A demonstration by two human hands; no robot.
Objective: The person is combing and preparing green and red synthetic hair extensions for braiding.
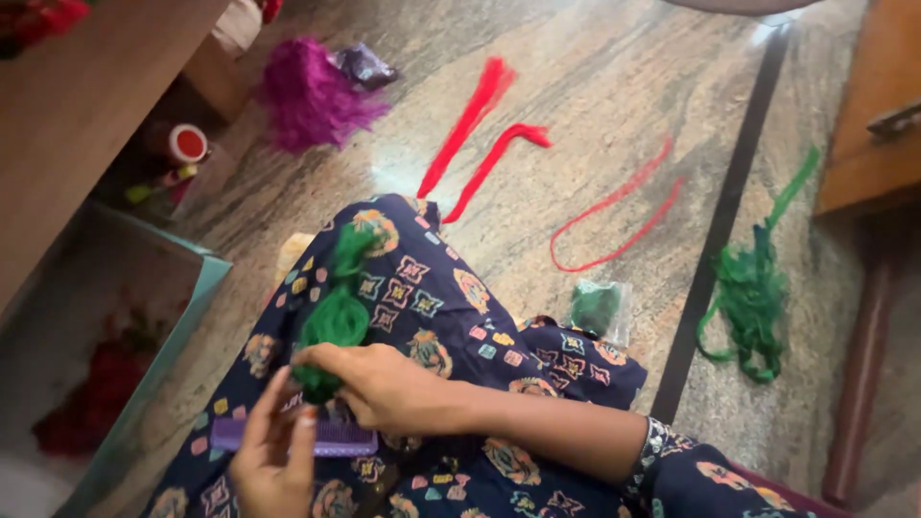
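Two hands work a green tuft over a purple comb on the lap.

At the left edge of the floor sits an open box (197, 288) with red fibre inside, and near the top left corner lies a purple tuft (309, 96). The left hand (273, 460) rises from the bottom of the view, palm turned away, fingers (302, 436) loosely spread and resting on the comb (331, 438), which lies flat across the patterned lap (451, 307). The right hand (384, 384) reaches in from the right, forearm level, wrist bent left; its fingers are curled shut around the lower end of the green tuft (336, 312), just above the comb. The tuft stands up over the knee. Further right on the floor lie red strands (480, 134), a thin red loop (614, 221), a small bag of green fibre (597, 309), and a loose green bundle (753, 288) near the right edge.
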